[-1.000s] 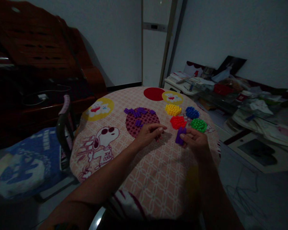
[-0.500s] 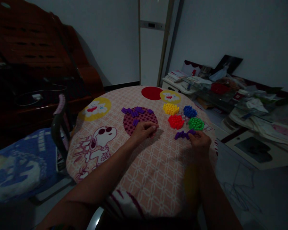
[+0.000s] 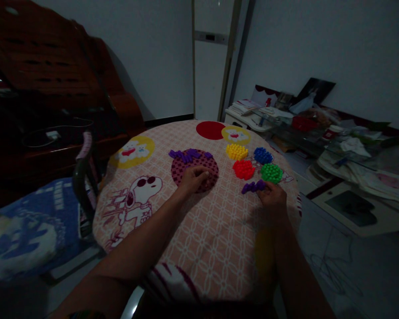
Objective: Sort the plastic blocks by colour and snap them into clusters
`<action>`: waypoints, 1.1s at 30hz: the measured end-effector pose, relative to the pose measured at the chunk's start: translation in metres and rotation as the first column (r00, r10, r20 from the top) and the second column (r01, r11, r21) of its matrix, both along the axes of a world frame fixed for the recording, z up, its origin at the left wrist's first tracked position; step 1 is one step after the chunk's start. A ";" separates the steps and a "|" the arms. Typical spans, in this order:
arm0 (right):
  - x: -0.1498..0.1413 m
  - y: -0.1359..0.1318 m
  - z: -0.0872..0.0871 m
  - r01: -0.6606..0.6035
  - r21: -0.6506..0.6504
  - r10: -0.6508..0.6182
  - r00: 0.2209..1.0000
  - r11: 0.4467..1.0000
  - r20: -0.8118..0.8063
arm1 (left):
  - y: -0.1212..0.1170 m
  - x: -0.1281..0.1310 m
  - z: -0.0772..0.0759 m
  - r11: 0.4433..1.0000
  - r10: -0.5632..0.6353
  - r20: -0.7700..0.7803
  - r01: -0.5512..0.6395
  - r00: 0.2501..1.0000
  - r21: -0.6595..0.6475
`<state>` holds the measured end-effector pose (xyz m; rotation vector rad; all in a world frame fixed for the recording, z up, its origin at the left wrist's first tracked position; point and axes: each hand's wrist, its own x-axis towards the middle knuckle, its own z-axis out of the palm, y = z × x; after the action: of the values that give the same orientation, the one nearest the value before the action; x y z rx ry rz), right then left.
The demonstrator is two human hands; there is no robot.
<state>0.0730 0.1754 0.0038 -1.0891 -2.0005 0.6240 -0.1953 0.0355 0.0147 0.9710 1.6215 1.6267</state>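
My left hand [image 3: 195,178] hovers over the dark red patterned circle on the tablecloth, thumb and fingers pinched; whatever they hold, if anything, is hidden. Just beyond it lies a loose scatter of small purple pegs [image 3: 186,156]. To the right, my right hand [image 3: 273,194] is closed, fingertips on a purple peg at the right end of a short purple row [image 3: 252,186]. Behind this row stand tight clusters of similar small pieces: red [image 3: 244,169], green [image 3: 271,173], yellow [image 3: 237,152] and blue [image 3: 263,155].
A patterned cloth covers the round table [image 3: 216,248]. On the left are a chair [image 3: 83,164] with a blue cover and a wooden bench [image 3: 46,75]. A cluttered glass-topped cabinet [image 3: 286,128] stands along the right wall.
My left hand has moved slightly left, onto the circle. My right hand has drawn back a little toward me and left, showing more of the purple row's right end.
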 end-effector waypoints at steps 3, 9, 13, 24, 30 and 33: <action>0.004 0.000 0.001 0.033 -0.007 -0.033 0.999 0.999 -0.024 | -0.001 -0.019 -0.002 0.981 0.193 -0.231 -0.186 0.954 0.054; 0.006 -0.021 0.026 0.230 0.258 -0.213 0.973 0.938 -0.093 | -0.005 -0.055 -0.006 0.896 0.388 -0.583 -0.440 0.714 0.058; -0.009 -0.042 0.037 0.144 0.252 -0.100 0.979 0.957 -0.178 | -0.001 -0.057 -0.013 0.920 0.189 -0.745 -0.380 0.639 -0.092; -0.050 -0.072 -0.008 -0.283 0.287 0.315 0.947 0.915 -0.071 | -0.005 -0.010 -0.003 0.945 -0.218 -0.885 -0.137 0.411 -0.296; -0.051 -0.073 -0.022 -0.339 0.265 0.354 0.935 0.903 -0.009 | -0.007 0.031 -0.004 0.928 -0.373 -0.626 0.278 0.684 -0.249; -0.051 -0.072 -0.025 -0.380 0.263 0.379 0.924 0.887 0.055 | -0.004 0.039 -0.014 0.897 -0.443 -0.405 0.391 0.800 -0.208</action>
<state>0.0221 0.1030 -0.0216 -0.5364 -2.2429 0.5237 -0.1564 0.0319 0.0010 1.5976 1.6041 1.0436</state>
